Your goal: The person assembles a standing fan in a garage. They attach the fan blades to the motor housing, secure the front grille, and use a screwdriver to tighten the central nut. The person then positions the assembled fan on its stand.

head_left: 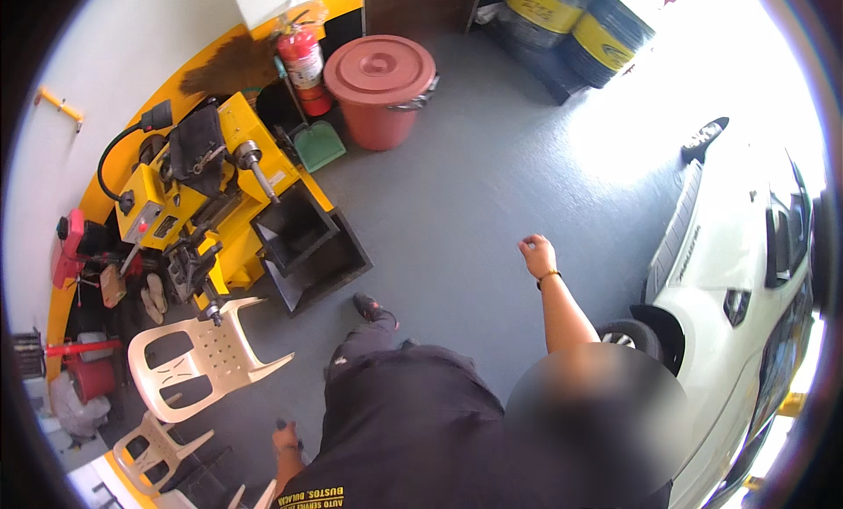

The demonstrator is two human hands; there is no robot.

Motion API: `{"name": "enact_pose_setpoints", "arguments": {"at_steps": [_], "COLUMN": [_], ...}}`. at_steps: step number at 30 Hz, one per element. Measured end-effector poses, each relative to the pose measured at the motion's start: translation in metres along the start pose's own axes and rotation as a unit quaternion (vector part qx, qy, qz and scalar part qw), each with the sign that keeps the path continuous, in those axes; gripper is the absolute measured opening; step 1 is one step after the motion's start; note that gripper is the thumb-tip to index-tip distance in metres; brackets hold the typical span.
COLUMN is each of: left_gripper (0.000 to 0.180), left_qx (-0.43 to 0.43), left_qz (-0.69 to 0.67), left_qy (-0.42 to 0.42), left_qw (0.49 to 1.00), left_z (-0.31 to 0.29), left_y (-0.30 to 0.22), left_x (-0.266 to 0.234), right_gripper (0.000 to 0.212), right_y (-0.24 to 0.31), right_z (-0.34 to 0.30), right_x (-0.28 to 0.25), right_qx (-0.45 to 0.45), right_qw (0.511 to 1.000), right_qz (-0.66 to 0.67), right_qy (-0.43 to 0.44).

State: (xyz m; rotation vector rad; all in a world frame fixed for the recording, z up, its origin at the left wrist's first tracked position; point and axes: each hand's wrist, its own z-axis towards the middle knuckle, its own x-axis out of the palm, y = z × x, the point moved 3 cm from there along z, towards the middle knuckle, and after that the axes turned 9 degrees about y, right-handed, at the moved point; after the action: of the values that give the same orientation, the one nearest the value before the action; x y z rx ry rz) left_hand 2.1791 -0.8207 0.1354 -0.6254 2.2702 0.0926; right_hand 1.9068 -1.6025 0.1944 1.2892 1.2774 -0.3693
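Note:
My right hand [537, 256] reaches out over the grey floor with its fingers curled in and a band round the wrist. Nothing shows between those fingers. At the lower left, my left hand [285, 439] hangs low by my side, closed round a small dark thing [281, 424] that I cannot make out. My dark shirt [404, 404] fills the bottom of the view, and one dark shoe [371, 307] shows beyond it. A blurred patch hides part of my right arm. Neither hand touches the things around.
To the left stand a yellow workshop machine [237, 245] with black trays [325, 276] and a beige plastic chair [206, 360]. Farther off are a lidded red bin [379, 96], a green dustpan [319, 146], a fire extinguisher [303, 65] and drums [606, 39]. A white vehicle [720, 333] is at right.

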Motion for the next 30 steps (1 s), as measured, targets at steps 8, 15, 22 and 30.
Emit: {"name": "enact_pose_setpoints", "arguments": {"at_steps": [8, 15, 22, 30], "left_gripper": [0.044, 0.034, 0.040, 0.035], "left_qx": [0.335, 0.526, 0.571, 0.628], "left_qz": [0.132, 0.228, 0.411, 0.524], "left_qy": [0.020, 0.008, -0.009, -0.057], "left_qw": [0.933, 0.819, 0.710, 0.572], "left_z": [0.028, -0.007, 0.076, 0.183], "left_y": [-0.436, -0.763, -1.003, -1.079], "left_x": [0.040, 0.081, 0.188, 0.262], "right_gripper": [0.024, 0.020, 0.014, 0.013], "right_y": [0.177, 0.245, 0.258, 0.254], "right_z": [0.208, 0.374, 0.543, 0.625], "right_x": [0.061, 0.105, 0.100, 0.096], "right_qx": [-0.101, -0.130, -0.126, -0.074], "right_qw": [0.991, 0.979, 0.968, 0.969], "right_qz": [0.074, 0.119, 0.152, 0.158], "right_qy": [0.050, 0.102, 0.154, 0.175]}}
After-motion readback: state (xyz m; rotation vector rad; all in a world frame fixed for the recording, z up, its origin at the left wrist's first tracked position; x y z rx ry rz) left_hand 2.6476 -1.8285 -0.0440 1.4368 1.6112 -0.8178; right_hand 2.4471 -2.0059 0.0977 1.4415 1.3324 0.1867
